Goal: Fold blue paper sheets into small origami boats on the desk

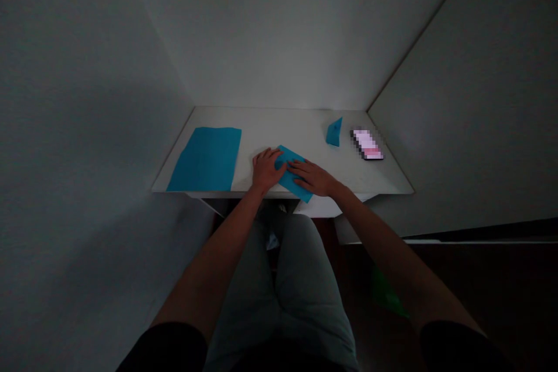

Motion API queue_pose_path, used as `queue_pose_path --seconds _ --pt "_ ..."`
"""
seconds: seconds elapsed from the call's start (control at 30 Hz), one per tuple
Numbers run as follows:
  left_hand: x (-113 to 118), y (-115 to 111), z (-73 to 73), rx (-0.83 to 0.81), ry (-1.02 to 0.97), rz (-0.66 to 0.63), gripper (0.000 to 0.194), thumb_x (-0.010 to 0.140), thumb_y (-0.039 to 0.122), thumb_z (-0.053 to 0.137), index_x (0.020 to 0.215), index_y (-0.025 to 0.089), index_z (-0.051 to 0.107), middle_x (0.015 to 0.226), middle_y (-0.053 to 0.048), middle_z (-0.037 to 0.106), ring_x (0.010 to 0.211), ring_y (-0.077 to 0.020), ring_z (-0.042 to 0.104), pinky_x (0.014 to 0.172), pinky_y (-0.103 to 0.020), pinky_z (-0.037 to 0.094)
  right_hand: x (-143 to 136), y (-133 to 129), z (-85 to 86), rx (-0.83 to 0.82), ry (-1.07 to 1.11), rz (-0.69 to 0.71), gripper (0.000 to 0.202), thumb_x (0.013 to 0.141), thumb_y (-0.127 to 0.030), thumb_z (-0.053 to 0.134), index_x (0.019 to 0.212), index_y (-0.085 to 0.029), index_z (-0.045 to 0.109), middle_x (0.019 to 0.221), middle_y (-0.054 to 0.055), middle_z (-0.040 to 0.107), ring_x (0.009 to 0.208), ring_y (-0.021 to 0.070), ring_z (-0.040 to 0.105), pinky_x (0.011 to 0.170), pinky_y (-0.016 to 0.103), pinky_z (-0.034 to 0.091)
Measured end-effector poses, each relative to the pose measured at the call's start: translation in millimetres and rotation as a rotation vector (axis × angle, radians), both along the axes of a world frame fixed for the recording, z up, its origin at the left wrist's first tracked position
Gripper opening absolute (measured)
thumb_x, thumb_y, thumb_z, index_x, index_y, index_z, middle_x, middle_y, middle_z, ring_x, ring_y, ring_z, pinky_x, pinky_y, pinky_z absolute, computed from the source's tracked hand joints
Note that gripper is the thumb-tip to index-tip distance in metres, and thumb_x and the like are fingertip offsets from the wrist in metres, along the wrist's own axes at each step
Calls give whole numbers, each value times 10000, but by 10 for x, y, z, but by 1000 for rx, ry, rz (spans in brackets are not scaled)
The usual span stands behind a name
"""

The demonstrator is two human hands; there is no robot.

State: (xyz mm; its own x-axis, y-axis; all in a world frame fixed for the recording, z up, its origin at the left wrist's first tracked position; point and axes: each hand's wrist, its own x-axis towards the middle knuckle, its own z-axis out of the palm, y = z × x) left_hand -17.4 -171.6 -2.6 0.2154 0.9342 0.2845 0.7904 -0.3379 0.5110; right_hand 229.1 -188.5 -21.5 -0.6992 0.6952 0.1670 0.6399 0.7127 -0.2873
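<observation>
A: Where are the 2 hands?
B: Both are on the white table [283, 122], near its front edge. The left hand [265, 168] lies palm down at the far left part of the folded blue paper [293, 183], its thumb reaching onto it. The right hand [314, 178] comes across from the other side, fingers stretched over the paper.
A: Is either hand gripping?
B: They look spread and fairly flat, the right more plainly so. Whether the left fingertips pinch an edge, I can't tell.
A: And the paper itself?
B: It sits slantwise between the hands, a narrow strip, with its near corner poking past the table's front edge.
A: Anything else blue?
B: 2 more pieces. A large flat sheet [207, 160] lies at the left end, well apart from the left hand. A small folded piece [333, 132] is beyond the right hand, its exact shape hard to make out.
A: What's beside that?
B: A phone [367, 144], just to its right, with its lit screen blurred into blocks.
</observation>
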Motion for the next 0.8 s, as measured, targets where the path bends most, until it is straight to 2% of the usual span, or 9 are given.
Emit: queue_pose_path --seconds 0.1,0.23,0.3,0.43,0.5,0.57,0.67,0.73,0.8 --pt "29 -18 -25 -18 101 -154 459 1030 368 626 1480 304 684 1657 -54 597 1624 -327 425 1344 -568 280 223 0 -8 -6 41 -132 622 1133 -586 440 1668 -280 520 1756 92 463 1636 321 435 1353 621 332" --pt "54 -13 -67 0 31 -203 495 993 383 697 1477 274 692 1649 -136 591 1615 -398 432 1345 -658 223 386 -36 -41 -9 177 -349 616 1109 -633 463 1581 -276 634 1696 110 547 1565 369 524 1304 662 382" --pt "52 -34 -57 19 12 -260 567 962 447 758 1491 261 679 1659 -155 575 1621 -407 417 1350 -653 206 396 -49 -47 -1 224 -434 601 1112 -633 446 1522 -269 691 1638 113 612 1522 374 564 1279 662 406" --pt "19 -179 10 22 105 -585 828 837 611 877 1557 286 626 1686 -130 547 1621 -386 407 1361 -575 214 367 -47 -20 -1 282 -532 582 1105 -656 431 1390 -290 781 1537 85 704 1456 366 599 1245 658 426" --pt "5 -294 28 22 145 -693 823 822 615 892 1539 294 646 1648 -127 582 1576 -385 457 1343 -563 247 367 -36 6 -21 339 -526 611 1108 -680 387 1335 -301 808 1488 73 739 1429 342 621 1249 628 430" --pt "1 -417 27 31 160 -702 630 897 541 843 1461 295 708 1570 -125 641 1488 -375 535 1299 -563 310 383 -28 31 -36 422 -522 664 1106 -714 339 1317 -302 814 1438 70 768 1399 321 648 1252 587 440" --pt "9 -562 32 38 123 -625 273 1024 415 695 1239 291 812 1360 -113 731 1301 -331 634 1188 -534 427 424 -32 48 -43 564 -605 751 1078 -785 304 1318 -284 810 1382 88 791 1354 327 674 1240 572 456" --pt "10 -587 77 34 -2 -539 240 1062 406 629 1109 272 823 1222 -108 740 1178 -294 668 1098 -481 500 457 -40 42 -57 658 -674 795 1065 -811 277 1328 -270 799 1392 99 783 1349 326 672 1238 569 458" --pt "-4 -531 164 8 -217 -405 273 1071 440 607 1022 243 789 1118 -99 731 1066 -261 684 1003 -425 558 484 -46 27 -86 758 -712 810 1069 -806 239 1354 -267 773 1410 95 773 1351 305 672 1226 549 472"
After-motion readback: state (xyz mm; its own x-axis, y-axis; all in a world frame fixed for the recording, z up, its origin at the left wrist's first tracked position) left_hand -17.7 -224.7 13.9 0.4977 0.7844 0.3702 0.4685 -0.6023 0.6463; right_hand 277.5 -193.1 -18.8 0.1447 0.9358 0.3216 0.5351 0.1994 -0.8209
